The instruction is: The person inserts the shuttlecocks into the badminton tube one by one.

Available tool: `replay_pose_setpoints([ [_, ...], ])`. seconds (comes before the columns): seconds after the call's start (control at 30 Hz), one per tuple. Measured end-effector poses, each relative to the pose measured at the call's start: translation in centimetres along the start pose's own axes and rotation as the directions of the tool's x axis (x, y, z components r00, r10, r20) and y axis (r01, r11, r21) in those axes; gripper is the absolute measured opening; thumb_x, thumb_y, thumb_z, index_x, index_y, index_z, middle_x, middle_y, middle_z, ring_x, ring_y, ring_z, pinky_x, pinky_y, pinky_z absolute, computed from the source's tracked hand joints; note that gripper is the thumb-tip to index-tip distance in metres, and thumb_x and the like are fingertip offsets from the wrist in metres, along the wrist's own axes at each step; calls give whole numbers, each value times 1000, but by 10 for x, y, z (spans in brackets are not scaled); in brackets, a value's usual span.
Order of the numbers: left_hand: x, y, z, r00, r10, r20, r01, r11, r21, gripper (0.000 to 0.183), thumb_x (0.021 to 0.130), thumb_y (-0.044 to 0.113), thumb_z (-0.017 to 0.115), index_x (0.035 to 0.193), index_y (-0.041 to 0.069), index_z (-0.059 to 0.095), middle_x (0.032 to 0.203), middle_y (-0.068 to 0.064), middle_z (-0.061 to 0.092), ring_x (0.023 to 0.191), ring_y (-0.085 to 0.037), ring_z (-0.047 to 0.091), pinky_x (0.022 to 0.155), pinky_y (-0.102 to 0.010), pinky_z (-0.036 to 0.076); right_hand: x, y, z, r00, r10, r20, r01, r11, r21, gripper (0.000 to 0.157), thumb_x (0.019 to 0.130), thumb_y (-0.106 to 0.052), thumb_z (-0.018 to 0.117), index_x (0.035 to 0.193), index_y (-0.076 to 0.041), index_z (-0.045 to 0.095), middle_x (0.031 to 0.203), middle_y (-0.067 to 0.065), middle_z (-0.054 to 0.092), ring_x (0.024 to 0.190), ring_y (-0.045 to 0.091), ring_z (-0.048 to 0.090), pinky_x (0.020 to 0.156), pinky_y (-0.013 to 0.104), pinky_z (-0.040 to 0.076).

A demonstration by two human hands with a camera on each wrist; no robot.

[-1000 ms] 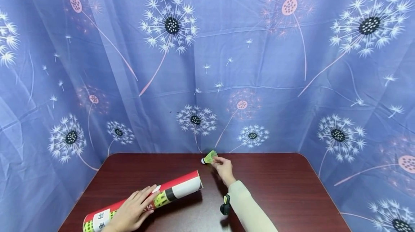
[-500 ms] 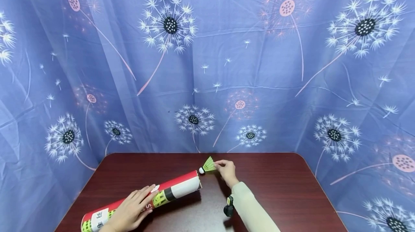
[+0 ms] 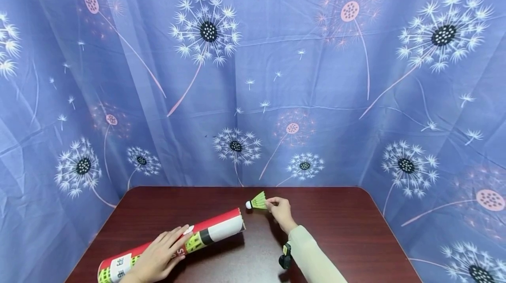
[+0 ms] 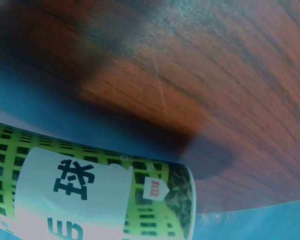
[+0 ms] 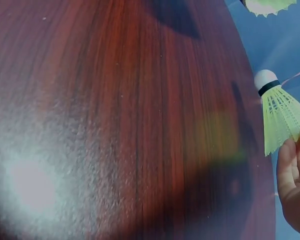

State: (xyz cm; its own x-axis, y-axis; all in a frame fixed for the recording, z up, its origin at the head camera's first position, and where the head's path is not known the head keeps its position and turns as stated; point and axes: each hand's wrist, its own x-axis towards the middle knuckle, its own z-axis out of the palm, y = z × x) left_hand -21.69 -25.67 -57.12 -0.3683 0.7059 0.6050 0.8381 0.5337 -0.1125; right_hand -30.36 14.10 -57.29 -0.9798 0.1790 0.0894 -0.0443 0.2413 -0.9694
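A shuttlecock [image 3: 258, 201] with a yellow-green skirt and white cork is held near the back of the table, cork facing left. My right hand [image 3: 281, 212] pinches the rim of its skirt between thumb and fingertips, as the right wrist view also shows. The cork sits a short way from the red, white and green tube [image 3: 221, 224], whose end faces right. Over the middle of that tube lies my left hand [image 3: 160, 252], fingers rather straight across it. In the left wrist view, the tube's other end [image 4: 72, 192] carries a white label; the hand itself is hidden there.
The dark reddish-brown table [image 3: 336, 230] ends at a back edge just beyond the shuttlecock. Blue curtain [image 3: 253, 76] with dandelion prints surrounds it. A small black device [image 3: 285, 256] is strapped at the right sleeve. A jagged yellow-green edge [image 5: 270, 7] shows in the right wrist view.
The right hand has brought the shuttlecock nearer to me, close to the tube's end, then slightly back to the right. Left hand and tube have stayed put.
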Motion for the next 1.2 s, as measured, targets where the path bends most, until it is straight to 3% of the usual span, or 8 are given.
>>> replay_pose_setpoints([
  [0.13,1,1,1,1000,-3,-7,3,1000,9,52,100,39,44,137,4,53,139,-17,52,115,-32,56,100,-33,28,-4,-3,-5,1000,-22,-1,22,999,35,12,86,2,66,91,12,68,73,10,67,65,27,64,57,25,50],
  [0.37,2,0,1,1000,-4,-8,4,1000,8,52,99,39,46,137,4,53,141,-15,50,115,-32,56,98,-35,30,-7,-7,-15,1000,-18,8,18,996,87,13,85,3,68,92,14,68,74,11,67,63,16,59,60,25,51],
  [0.5,2,0,0,1000,-10,3,10,1000,0,52,98,38,48,138,4,52,143,-14,48,115,-32,56,101,-31,25,-11,-8,-20,999,-25,37,19,991,134,17,87,2,66,94,17,66,77,13,68,66,16,60,66,35,55],
  [0.7,8,-1,2,1000,-3,-8,3,1000,15,51,99,38,46,137,4,53,144,-13,46,116,-32,56,98,-34,29,-18,-12,-25,992,-26,125,1,981,194,19,88,3,64,98,19,64,81,15,68,70,12,63,74,47,55],
  [0.97,13,0,3,1000,6,-12,-6,1000,28,51,100,39,43,137,5,53,142,-14,48,115,-32,56,96,-35,31,-36,-38,-36,975,-58,216,10,976,218,18,87,5,63,98,20,62,84,21,68,68,11,62,65,24,54],
  [1.2,15,2,3,1000,4,-11,-4,1000,19,52,100,40,43,137,5,53,141,-15,50,114,-32,56,93,-39,35,-50,-48,-38,956,-135,260,77,972,222,19,88,6,61,98,23,59,84,26,67,68,7,62,70,29,56],
])
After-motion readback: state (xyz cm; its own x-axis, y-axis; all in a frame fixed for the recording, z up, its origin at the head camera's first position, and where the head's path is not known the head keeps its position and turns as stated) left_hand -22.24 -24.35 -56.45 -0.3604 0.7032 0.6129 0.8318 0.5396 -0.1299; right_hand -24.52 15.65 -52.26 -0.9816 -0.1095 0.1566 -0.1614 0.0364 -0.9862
